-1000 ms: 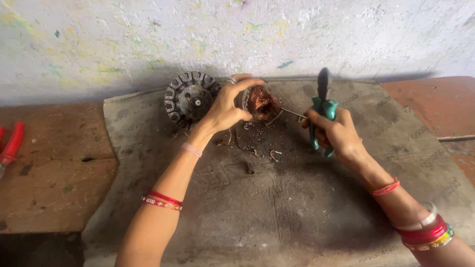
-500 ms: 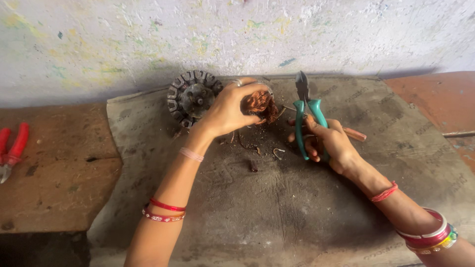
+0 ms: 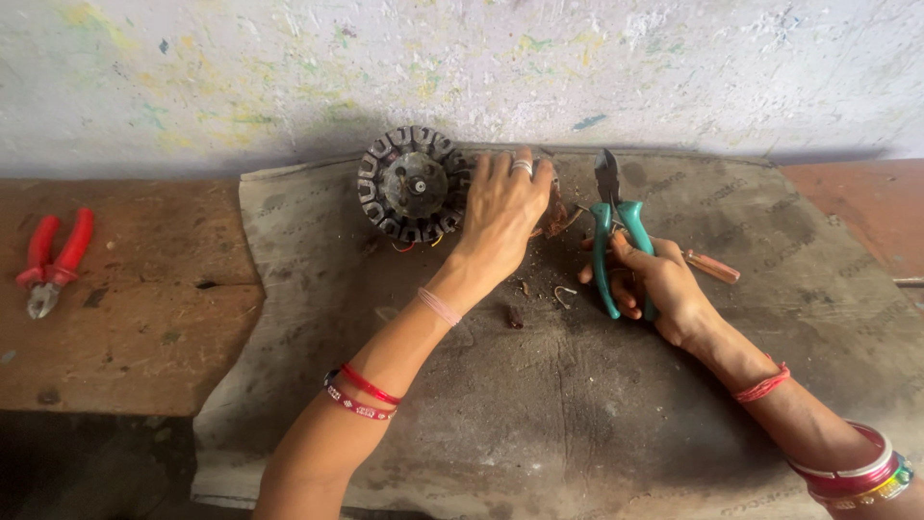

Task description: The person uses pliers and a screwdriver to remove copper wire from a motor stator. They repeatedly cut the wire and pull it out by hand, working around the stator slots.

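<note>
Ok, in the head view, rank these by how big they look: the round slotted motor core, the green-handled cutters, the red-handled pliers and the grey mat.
1. Grey mat, by far the largest.
2. Green-handled cutters and round slotted motor core: look close in size, the cutters longer but partly hidden by the right hand, so unranked.
3. Red-handled pliers, smallest.

My left hand [image 3: 500, 212] now flat over copper coil [image 3: 555, 217], no longer cupping it | green-handled cutters [image 3: 616, 231] lowered, tips beside coil | right hand [image 3: 654, 284] nearer.
</note>
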